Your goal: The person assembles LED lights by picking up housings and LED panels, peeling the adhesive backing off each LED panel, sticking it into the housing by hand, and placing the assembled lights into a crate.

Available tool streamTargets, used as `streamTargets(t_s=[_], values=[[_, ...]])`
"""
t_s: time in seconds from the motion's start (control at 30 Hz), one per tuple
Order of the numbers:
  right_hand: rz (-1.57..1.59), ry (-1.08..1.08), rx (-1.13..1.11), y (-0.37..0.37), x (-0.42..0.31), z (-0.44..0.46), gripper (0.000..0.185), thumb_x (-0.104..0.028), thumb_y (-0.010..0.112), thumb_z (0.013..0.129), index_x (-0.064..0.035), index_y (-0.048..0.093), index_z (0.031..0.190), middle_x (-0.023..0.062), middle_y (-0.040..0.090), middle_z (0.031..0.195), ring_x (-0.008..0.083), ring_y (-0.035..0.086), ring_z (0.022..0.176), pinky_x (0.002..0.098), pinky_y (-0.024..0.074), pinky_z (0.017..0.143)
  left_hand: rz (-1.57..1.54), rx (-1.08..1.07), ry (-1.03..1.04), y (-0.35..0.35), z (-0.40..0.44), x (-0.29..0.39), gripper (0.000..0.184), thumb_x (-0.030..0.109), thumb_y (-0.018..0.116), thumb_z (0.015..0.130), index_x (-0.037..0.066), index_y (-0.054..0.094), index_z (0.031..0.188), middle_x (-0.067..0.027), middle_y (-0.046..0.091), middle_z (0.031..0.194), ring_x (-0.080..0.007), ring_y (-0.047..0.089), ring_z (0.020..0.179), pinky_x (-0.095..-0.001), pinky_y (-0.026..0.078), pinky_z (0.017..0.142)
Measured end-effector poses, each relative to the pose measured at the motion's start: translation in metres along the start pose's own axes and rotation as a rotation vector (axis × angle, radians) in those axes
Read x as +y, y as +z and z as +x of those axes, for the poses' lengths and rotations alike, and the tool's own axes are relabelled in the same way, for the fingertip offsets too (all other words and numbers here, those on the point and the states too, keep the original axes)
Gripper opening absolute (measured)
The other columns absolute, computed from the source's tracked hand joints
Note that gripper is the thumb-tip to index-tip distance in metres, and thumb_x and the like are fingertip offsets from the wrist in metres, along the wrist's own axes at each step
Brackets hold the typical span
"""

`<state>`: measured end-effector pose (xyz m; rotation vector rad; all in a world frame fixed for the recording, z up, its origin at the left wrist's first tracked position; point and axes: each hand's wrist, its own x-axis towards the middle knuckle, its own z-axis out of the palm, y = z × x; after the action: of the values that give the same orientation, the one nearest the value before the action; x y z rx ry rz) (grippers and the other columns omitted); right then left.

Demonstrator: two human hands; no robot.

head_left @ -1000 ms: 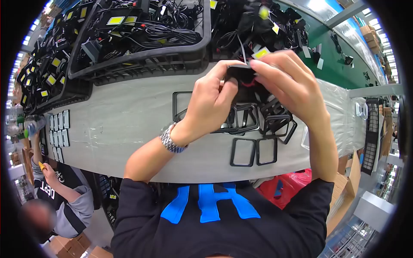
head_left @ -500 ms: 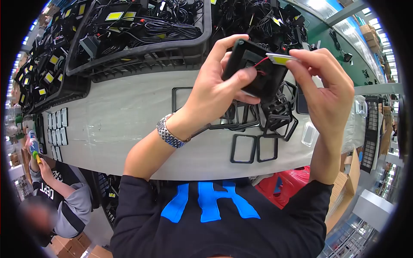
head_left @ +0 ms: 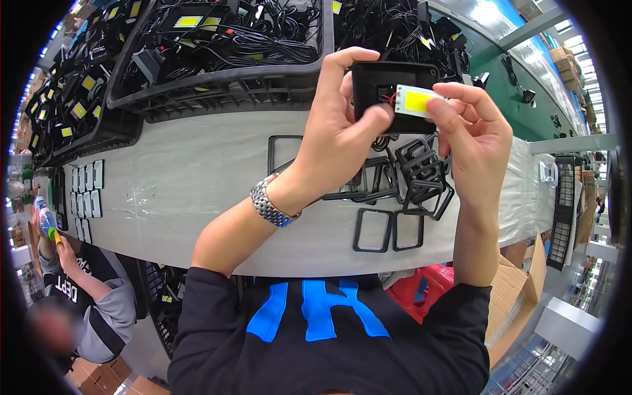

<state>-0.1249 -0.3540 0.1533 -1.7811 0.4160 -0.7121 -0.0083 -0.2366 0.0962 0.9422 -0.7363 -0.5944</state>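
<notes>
My left hand (head_left: 345,128) grips a black rectangular lamp housing (head_left: 368,79) by its left side, its open face toward me. Between the thumb and fingers of my right hand (head_left: 477,131) is a white LED panel (head_left: 400,99) with a yellow centre. The panel lies over the right part of the housing, and whether it touches is hard to tell. A red wire (head_left: 392,99) runs from the panel's left end into the housing, close to my left thumb. Below the hands, several black rectangular frames (head_left: 424,178) lie in a loose heap on the table.
A black crate (head_left: 217,92) full of cabled lamps stands at the back left, with more lamps (head_left: 72,99) beyond it. Small flat panels (head_left: 87,191) lie in rows at the table's left end. Another person (head_left: 92,289) is at lower left. A red stool (head_left: 421,289) stands below the table edge.
The housing has turned level and faces me more. My right hand has moved left and down, bringing the LED panel from edge-on to face-up over the housing.
</notes>
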Motion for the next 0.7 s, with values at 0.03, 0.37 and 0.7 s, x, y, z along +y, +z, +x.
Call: streamTargets(t_s=[0.03,0.37,0.7], values=[[-0.001,-0.027,0.011,-0.002,0.000,0.002,0.020,-0.011,0.071,0.085,0.0003,0.066,0.101,0.0002,0.062,0.071,0.0007,0.048,0.055,0.0148,0.0358,0.046,0.033,-0.003,0.032,0.002,0.000,0.000,0.055,-0.005,0.059,0.084,0.010,0.029,0.128,-0.0117,0.055,0.106,-0.0130,0.061,0.091,-0.0248,0.054,0.072],[-0.382,-0.408,-0.015,-0.012,-0.024,0.003,0.020,-0.007,0.072,0.083,-0.0003,0.066,0.100,0.0019,0.064,0.076,0.0035,0.054,0.064,0.0168,0.0417,0.054,0.360,0.086,0.204,0.005,0.017,0.010,0.047,-0.003,0.065,0.085,0.006,0.033,0.119,-0.0110,0.059,0.100,-0.0121,0.063,0.085,-0.0236,0.055,0.071],[0.000,-0.015,0.001,-0.017,-0.025,0.011,0.021,-0.009,0.072,0.084,0.0006,0.065,0.101,0.0044,0.065,0.070,0.0046,0.055,0.052,0.0152,0.0354,0.042,-0.047,0.118,0.064,0.012,0.017,0.023,0.047,0.000,0.065,0.084,0.007,0.034,0.119,-0.0102,0.056,0.100,-0.0086,0.059,0.083,-0.0210,0.049,0.064]])
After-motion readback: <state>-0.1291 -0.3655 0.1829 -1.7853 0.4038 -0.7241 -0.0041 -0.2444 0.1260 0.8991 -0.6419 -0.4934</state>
